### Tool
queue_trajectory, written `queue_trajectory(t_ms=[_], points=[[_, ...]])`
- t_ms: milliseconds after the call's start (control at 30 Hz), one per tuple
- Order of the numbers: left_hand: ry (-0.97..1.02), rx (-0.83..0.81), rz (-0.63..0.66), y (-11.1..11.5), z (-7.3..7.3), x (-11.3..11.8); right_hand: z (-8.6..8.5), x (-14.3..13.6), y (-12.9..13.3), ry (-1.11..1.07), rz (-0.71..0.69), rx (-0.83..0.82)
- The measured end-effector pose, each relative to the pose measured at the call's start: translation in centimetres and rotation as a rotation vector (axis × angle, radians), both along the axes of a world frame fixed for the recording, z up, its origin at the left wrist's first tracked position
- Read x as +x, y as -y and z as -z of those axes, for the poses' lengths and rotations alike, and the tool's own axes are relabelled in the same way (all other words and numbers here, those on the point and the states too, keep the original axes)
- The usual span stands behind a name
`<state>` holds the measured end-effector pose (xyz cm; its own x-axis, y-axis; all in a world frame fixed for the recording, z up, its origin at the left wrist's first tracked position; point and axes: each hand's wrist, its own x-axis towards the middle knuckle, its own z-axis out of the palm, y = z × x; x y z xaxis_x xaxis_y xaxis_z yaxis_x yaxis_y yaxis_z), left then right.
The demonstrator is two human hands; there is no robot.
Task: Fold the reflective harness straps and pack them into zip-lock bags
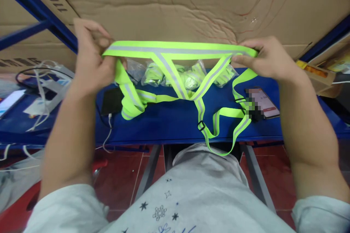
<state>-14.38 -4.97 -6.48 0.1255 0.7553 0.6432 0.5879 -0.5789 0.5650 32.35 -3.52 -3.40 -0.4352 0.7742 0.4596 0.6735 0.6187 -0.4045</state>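
Observation:
Between my two hands a neon-yellow reflective harness [175, 50] with a grey stripe is stretched level above the blue table. My left hand [97, 54] grips one end of its top strap, fingers closed round it. At the other end, my right hand [264, 56] pinches the strap between thumb and fingers. Two slanting straps meet in a V below the top strap. From there a strap with a black buckle [201, 126] loops down past the table's front edge. A bunched part [132, 103] hangs under my left hand.
Behind the harness lie several clear bags [193, 76] of folded yellow straps. A phone [264, 102] rests at the right, a black power bank [111, 101] with a white cable at the left. Cables and a power strip [58, 80] sit farther left. Cardboard [153, 7] stands behind the table.

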Motion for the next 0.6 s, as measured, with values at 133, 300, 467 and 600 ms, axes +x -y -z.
queue_trajectory(t_ms=[133, 300, 467, 600], points=[[0.108, -0.105, 0.058, -0.4, -2.9, -2.3, -1.0, 0.1, -0.7, 0.000, 0.245, 0.196], [0.183, -0.249, 0.081, 0.2, -4.7, -3.1, -1.6, 0.0, -2.0, -0.320, 0.219, 0.051], [0.185, -0.068, 0.033, 0.9, -3.1, -3.8, -0.5, 0.8, 0.2, -0.132, -0.096, -0.122], [0.195, -0.147, 0.234, 3.1, -0.9, -5.2, 2.0, 2.3, 3.9, 0.275, -0.575, -0.568]])
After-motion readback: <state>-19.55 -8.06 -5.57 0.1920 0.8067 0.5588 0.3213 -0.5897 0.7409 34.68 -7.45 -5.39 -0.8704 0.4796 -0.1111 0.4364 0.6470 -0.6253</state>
